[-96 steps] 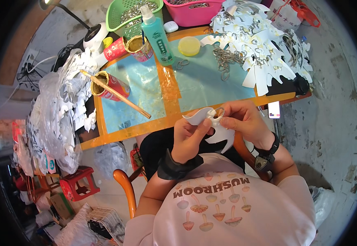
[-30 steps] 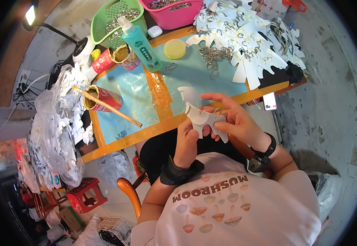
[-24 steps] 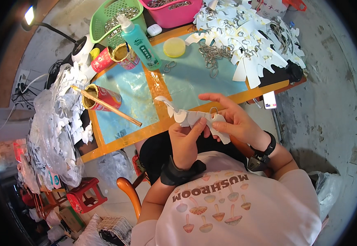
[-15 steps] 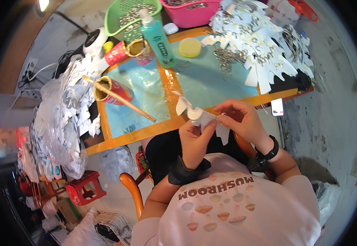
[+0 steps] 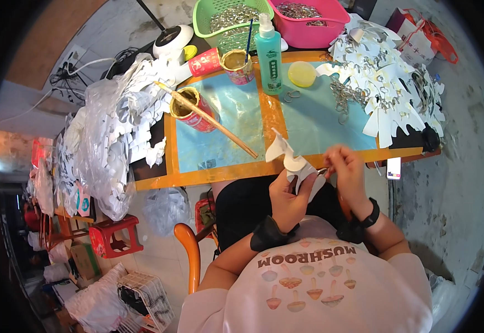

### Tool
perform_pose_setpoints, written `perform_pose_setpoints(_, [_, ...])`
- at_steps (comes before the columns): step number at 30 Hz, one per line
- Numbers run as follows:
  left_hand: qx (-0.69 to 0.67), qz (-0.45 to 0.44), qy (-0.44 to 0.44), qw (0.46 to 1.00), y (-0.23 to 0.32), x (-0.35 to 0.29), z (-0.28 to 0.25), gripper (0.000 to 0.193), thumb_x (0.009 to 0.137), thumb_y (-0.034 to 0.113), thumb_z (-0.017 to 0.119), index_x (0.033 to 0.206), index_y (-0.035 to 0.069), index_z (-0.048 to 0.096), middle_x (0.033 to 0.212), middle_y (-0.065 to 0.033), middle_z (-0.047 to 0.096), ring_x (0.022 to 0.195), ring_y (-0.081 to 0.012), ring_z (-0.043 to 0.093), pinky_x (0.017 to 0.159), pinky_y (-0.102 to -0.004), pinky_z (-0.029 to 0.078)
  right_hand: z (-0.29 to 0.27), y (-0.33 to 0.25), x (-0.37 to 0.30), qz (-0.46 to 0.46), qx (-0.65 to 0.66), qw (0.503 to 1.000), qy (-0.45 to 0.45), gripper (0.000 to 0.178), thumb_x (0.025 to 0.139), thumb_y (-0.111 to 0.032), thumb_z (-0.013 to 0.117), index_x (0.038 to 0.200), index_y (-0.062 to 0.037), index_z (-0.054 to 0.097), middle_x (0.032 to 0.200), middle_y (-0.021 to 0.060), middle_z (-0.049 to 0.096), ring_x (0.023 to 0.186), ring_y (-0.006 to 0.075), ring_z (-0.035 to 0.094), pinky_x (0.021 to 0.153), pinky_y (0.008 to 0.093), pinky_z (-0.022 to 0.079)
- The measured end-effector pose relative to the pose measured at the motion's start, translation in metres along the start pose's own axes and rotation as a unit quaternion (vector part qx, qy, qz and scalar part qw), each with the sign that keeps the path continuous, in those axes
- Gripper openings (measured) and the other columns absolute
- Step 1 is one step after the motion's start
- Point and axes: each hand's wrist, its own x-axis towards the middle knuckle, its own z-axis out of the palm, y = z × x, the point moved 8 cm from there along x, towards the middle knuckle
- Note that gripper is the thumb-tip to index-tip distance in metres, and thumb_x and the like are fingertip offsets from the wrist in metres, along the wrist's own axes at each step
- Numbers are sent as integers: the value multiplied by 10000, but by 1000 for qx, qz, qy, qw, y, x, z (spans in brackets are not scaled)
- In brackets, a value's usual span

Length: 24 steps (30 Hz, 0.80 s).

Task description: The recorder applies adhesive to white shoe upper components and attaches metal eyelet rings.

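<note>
My left hand (image 5: 287, 203) grips a white cut-out piece (image 5: 296, 165), thumb and fingers pressed on its lower end, just off the table's front edge. The piece looks thin and flexible, with curved notches and a pointed upper tip. Close beside it on the right, my right hand (image 5: 346, 169) is closed, its fingers curled and slightly blurred. A small dark or metallic bit shows between its fingertips and the piece; I cannot make out what it is. Metal rings (image 5: 344, 99) lie heaped on the blue table surface (image 5: 322, 125) beyond my hands.
A wooden-handled stick (image 5: 219, 129) rests across a red glue-smeared tin (image 5: 202, 121). Behind stand another tin (image 5: 238, 72), a green spray bottle (image 5: 269, 64) and a yellow tub (image 5: 302, 74). White pieces pile up left (image 5: 136, 114) and right (image 5: 383, 89). Green (image 5: 202, 19) and pink (image 5: 342, 28) baskets hold metal parts.
The view has shifted, so the table appears farther right. My right hand has drawn slightly away from the white piece and its fingers have curled in. My left hand still grips the piece.
</note>
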Motion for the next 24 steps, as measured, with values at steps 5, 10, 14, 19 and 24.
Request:
perform_pose_setpoints(5, [-67, -66, 26, 995, -9, 2, -11, 97, 859, 16, 623, 942, -27, 601, 863, -46, 639, 794, -83, 593, 712, -222, 478, -34, 7, 28, -16, 52, 997, 47, 327, 951, -176, 479, 655, -38, 494, 599, -14, 453, 496, 51, 395, 469, 191, 335])
perform_pose_setpoints(10, [-138, -80, 57, 986, -13, 5, -19, 105, 858, 54, 634, 938, -12, 617, 853, -45, 646, 767, -91, 603, 706, -240, 482, -30, 6, 27, -61, 38, 997, -30, 332, 961, -171, 472, 665, -21, 493, 621, 4, 473, 506, 57, 396, 485, 208, 347])
perform_pose_setpoints(14, [-148, -85, 64, 983, -18, 6, -21, 99, 862, 60, 627, 934, -6, 614, 859, -39, 642, 770, -86, 596, 715, -237, 473, -16, 10, 21, -31, 49, 997, -51, 266, 966, -165, 469, 762, -7, 533, 696, 11, 501, 574, 64, 457, 527, 200, 392])
perform_pose_setpoints(19, [-157, -81, 65, 982, -15, 6, -20, 86, 869, 55, 614, 934, 0, 607, 858, -31, 633, 769, -80, 588, 718, -235, 464, -7, 8, 14, -37, 37, 992, -113, 190, 978, -151, 435, 894, -9, 529, 803, 21, 518, 633, 73, 507, 585, 202, 430])
perform_pose_setpoints(24, [-173, -86, 64, 979, -14, 5, -17, 93, 877, 59, 606, 945, -3, 599, 861, -31, 630, 762, -77, 585, 712, -234, 462, -1, 6, 8, -26, 59, 988, -139, 147, 974, -132, 431, 950, -11, 511, 844, 27, 515, 658, 77, 519, 601, 206, 436])
